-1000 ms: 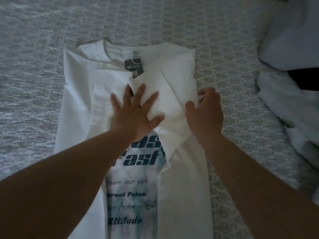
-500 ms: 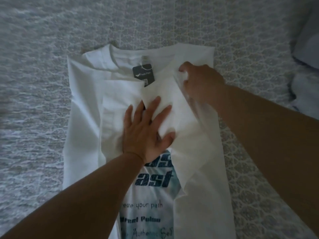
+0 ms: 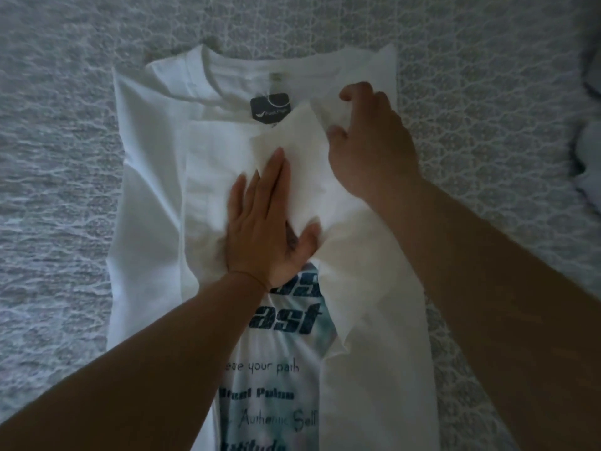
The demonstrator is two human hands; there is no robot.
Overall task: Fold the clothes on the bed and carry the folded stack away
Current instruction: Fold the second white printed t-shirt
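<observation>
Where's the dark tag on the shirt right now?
The dark tag hangs just below the collar of the white shirt, upper centre of the head view, left of the right hand.

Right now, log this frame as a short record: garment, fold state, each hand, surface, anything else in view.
garment: white T-shirt, blue print facing up, dark tag at collar
fold state: both sides folded inward, sleeves overlapping at chest
left hand: flat, pressing the sleeves
right hand: fingers curled, pinching right sleeve fabric
surface: patterned grey bedspread
other: pale clothes at right edge

left grip [image 3: 265, 222] flat, fingers straight; right grip [image 3: 367, 141] curled, pinching.
</observation>
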